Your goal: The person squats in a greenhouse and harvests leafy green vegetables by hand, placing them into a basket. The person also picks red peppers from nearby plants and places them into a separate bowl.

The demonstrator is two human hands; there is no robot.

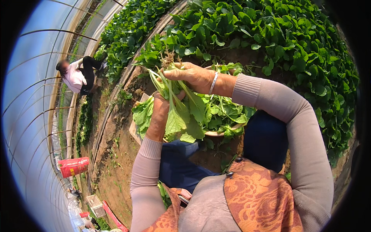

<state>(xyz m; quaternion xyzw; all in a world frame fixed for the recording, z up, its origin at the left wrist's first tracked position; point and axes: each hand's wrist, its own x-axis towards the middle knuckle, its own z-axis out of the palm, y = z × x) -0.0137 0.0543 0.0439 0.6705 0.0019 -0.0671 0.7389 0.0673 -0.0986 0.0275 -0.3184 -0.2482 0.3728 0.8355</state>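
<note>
A bunch of leafy greens hangs in front of me, with pale stems and brown soil-flecked roots at its upper end. My right hand grips the stems just below the roots, thumb across them. Lower on the same bunch, my left hand is closed around the stems and leaves; its fingers are partly hidden by foliage. Behind and below the hands stands a round tub heaped with loose greens. At the left, a pale crate shows behind my left wrist, with more leaves over it.
Dense rows of growing greens fill the far side and right. Bare soil runs along the left. A person crouches by the greenhouse wall. Farther off are a red sack with writing and a plastic crate.
</note>
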